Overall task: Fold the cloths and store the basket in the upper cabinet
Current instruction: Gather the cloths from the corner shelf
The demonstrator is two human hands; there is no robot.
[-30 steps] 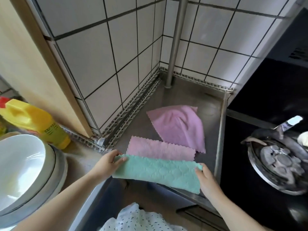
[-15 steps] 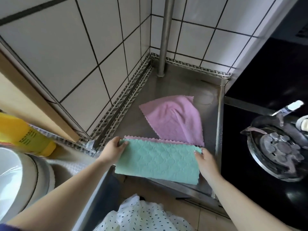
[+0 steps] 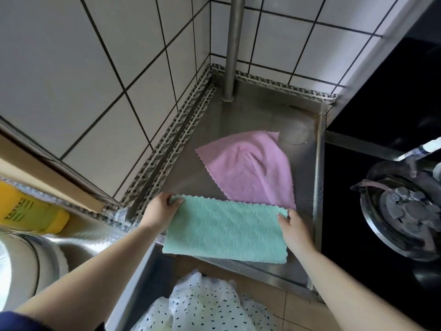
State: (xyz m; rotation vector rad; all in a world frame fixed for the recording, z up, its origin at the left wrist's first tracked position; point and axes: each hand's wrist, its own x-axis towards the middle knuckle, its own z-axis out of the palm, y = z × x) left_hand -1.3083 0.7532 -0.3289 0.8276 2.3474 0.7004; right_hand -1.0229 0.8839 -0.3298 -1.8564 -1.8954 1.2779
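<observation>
A folded mint-green cloth point(image 3: 224, 229) lies flat near the front edge of the steel counter point(image 3: 260, 118). My left hand point(image 3: 160, 210) pinches its far left corner and my right hand point(image 3: 294, 231) grips its far right corner. The green cloth fully covers the folded pink cloth seen earlier. An unfolded pink cloth point(image 3: 250, 168) lies rumpled just behind, its near corner touching the green one. No basket is in view.
A steel pipe point(image 3: 232, 48) rises at the tiled back corner. A black hob with a gas burner point(image 3: 401, 209) lies to the right. At left are a yellow bottle point(image 3: 28, 209) and stacked bowls point(image 3: 21, 266). Dotted white fabric point(image 3: 210, 304) hangs below.
Both hands carried the green cloth away from me and set it down over the folded pink cloth, which is now hidden. The camera tilted down and closer.
</observation>
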